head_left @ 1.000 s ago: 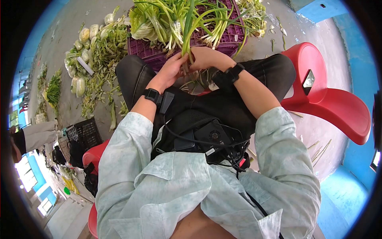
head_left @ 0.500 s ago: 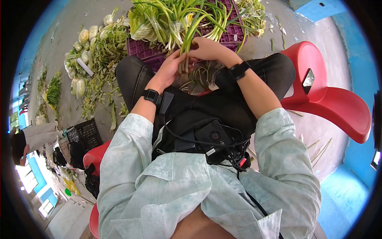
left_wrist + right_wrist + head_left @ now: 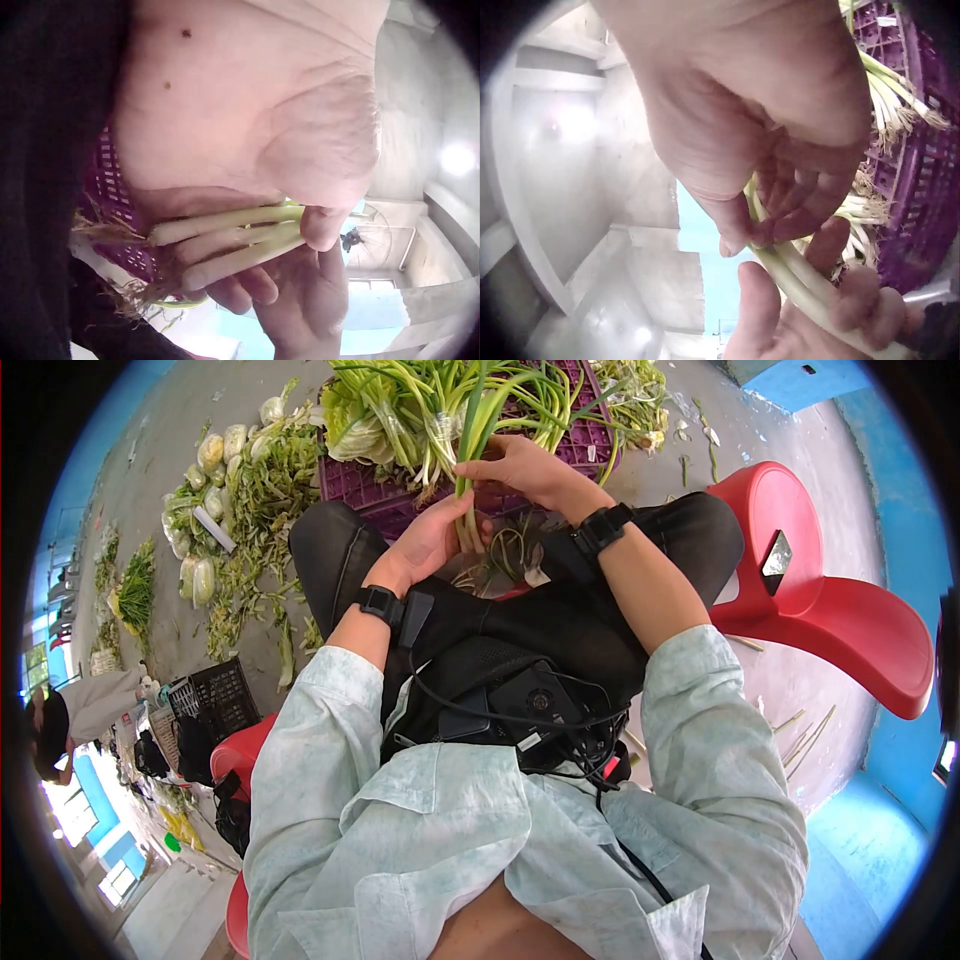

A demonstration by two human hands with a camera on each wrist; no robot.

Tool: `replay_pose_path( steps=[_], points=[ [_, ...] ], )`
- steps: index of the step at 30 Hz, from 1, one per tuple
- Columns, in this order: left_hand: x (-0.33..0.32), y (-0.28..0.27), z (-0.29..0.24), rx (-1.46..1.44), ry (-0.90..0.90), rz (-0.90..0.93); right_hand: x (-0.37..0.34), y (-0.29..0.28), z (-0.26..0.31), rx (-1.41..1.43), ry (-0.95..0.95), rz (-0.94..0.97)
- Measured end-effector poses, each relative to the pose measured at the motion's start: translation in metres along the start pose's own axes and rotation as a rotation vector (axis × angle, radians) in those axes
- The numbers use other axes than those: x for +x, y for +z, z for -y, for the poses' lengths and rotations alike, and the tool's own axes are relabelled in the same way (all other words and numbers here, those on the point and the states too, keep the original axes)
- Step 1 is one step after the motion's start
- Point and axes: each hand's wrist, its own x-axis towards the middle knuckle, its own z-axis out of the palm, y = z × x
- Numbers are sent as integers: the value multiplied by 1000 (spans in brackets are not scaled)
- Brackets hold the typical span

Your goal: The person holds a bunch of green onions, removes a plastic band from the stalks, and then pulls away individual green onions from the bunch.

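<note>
Several scallions [image 3: 467, 532] are gripped in my left hand [image 3: 428, 538], white ends pointing down toward my lap. In the left wrist view, the white stems [image 3: 232, 244] lie side by side under the palm, with stringy roots [image 3: 127, 292] at their ends. Higher on the stalks, my right hand [image 3: 532, 468] pinches a green part between thumb and fingers. The right wrist view shows that thumb [image 3: 731, 225] pressed on a pale green stalk [image 3: 799, 281], close above the left fingers. Beyond the hands, more scallions [image 3: 440, 445] lie on a purple crate [image 3: 365, 488].
Leafy cabbage [image 3: 360, 435] sits on the crate's left side. Left of it, trimmed greens [image 3: 265, 500] and wrapped cabbages [image 3: 210, 452] are heaped on the floor. A red stool [image 3: 775, 510] bearing a phone-like object [image 3: 775, 563] stands at right. Cables [image 3: 590, 720] cross my lap.
My right hand has moved up the stalks and away from the left hand, which keeps its grip on the white ends. A person at far left has shifted position.
</note>
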Motion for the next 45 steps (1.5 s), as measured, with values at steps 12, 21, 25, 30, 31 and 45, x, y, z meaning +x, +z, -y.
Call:
replay_pose_path(
  steps=[12, 21, 25, 30, 31, 45],
  points=[
    [11, -12, 8, 173, 114, -315, 16, 1, -24, -258, -53, -203],
    [12, -24, 8, 56, 186, -373, 45, -54, -94, -517, 157, -536],
    [11, -28, 8, 42, 169, -361, 54, -58, -108, -542, 162, -429],
    [11, -24, 9, 110, 168, -425, 57, -57, -110, -797, 182, -433],
    [11, -21, 9, 105, 174, -433, 69, -64, -126, -894, 165, -383],
    [12, -24, 9, 182, 140, -394, 47, -50, -92, -921, 235, -450]
  ],
)
